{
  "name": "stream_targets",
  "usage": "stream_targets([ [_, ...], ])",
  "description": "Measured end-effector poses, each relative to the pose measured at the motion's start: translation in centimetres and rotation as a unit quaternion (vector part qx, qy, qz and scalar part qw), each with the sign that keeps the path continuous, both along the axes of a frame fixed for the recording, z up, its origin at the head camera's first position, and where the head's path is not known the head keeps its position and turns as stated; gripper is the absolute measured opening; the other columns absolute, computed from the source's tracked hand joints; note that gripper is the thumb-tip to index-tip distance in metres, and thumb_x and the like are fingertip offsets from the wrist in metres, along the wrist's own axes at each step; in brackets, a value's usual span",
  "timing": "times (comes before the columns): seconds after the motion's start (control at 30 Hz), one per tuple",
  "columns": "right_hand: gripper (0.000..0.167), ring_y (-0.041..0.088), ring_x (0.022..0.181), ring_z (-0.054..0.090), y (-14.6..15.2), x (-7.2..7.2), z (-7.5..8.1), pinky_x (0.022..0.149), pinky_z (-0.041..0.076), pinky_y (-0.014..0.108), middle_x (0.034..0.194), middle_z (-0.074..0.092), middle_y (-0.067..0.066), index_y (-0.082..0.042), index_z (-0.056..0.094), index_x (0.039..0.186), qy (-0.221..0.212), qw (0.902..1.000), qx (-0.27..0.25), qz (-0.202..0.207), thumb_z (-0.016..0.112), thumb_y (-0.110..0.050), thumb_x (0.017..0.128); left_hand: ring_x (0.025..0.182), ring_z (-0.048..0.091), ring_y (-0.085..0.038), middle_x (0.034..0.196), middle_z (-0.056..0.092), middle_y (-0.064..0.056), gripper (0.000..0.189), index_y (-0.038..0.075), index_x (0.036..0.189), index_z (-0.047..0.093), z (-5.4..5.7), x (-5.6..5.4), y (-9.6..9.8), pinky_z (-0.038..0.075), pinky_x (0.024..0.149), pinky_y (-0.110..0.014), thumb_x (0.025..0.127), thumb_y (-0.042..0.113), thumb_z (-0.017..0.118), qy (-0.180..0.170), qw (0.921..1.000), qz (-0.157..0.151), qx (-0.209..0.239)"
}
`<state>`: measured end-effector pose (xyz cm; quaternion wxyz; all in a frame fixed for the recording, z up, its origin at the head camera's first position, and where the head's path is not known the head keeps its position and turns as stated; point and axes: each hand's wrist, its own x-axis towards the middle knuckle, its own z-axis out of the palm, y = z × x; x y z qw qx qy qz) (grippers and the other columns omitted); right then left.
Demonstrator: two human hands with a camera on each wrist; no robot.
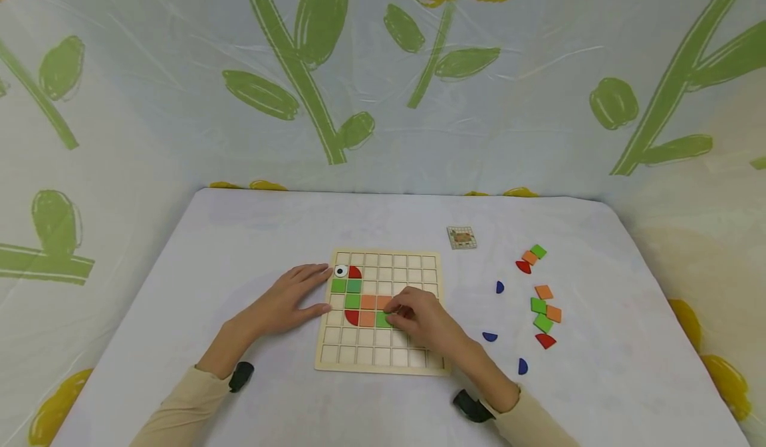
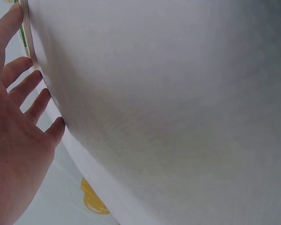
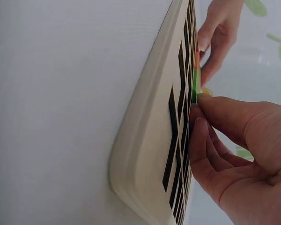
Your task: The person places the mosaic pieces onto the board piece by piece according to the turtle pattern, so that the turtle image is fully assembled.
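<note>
A wooden grid board (image 1: 383, 370) lies on the table. My left hand (image 1: 281, 304) rests beside its left edge, fingers spread and fingertips at the rim; the left wrist view shows the fingers (image 2: 25, 89) along that edge. At the board's middle, my right hand (image 1: 427, 320) pinches a green square tile (image 1: 382, 321) between thumb and curled fingers, low over the grid. To its left sit an orange tile (image 1: 367, 318) and a red quarter-round tile (image 1: 352, 317). Above are more orange and green squares, another red quarter-round tile (image 1: 356, 273) and an eye tile (image 1: 340, 271).
Right of the board lie blue half-round tiles (image 1: 490, 336). Farther right are loose green squares (image 1: 543, 323), orange squares (image 1: 543, 292) and red quarter-rounds (image 1: 546, 341). A small picture card (image 1: 462, 237) lies beyond the board's upper right corner. Patterned cloth walls surround the table.
</note>
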<state>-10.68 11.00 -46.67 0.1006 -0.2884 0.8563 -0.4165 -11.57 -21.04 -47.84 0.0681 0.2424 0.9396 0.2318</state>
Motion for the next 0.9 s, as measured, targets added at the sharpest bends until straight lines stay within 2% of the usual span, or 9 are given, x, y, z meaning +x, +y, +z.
stream_targets([
  [0.3,0.008,0.009,0.082,0.060,2.0,-0.1,-0.1,0.074,0.055,0.024,0.094,0.068,-0.002,-0.007,0.075,0.103,0.019,0.9997,-0.015,0.001,0.073,-0.005,0.095,0.146,0.037,-0.038,0.159,0.043,-0.012,0.073,0.010,0.156,0.045,-0.1,-0.1,0.1,0.033,0.117,-0.058,0.096,0.040,0.073,0.006,1.0000,-0.006,0.001],
  [0.5,0.008,0.009,0.084,0.062,3.6,-0.1,-0.1,0.076,0.057,0.025,0.095,0.068,-0.002,-0.006,0.074,0.104,0.029,0.9993,-0.019,-0.012,0.073,-0.005,0.096,0.145,0.037,-0.038,0.159,0.043,-0.013,0.073,0.008,0.156,0.046,0.0,0.0,0.2,0.033,0.117,-0.058,0.096,0.039,0.074,0.008,0.9999,-0.009,0.004],
  [0.9,0.017,0.012,0.091,0.065,7.4,0.0,0.7,0.081,0.060,0.032,0.102,0.069,0.001,-0.003,0.072,0.110,0.045,0.9964,0.006,-0.072,0.075,-0.002,0.093,0.145,0.037,-0.039,0.158,0.044,-0.013,0.072,0.007,0.155,0.046,0.2,0.2,0.2,0.034,0.116,-0.059,0.097,0.039,0.073,0.009,1.0000,-0.002,0.002],
])
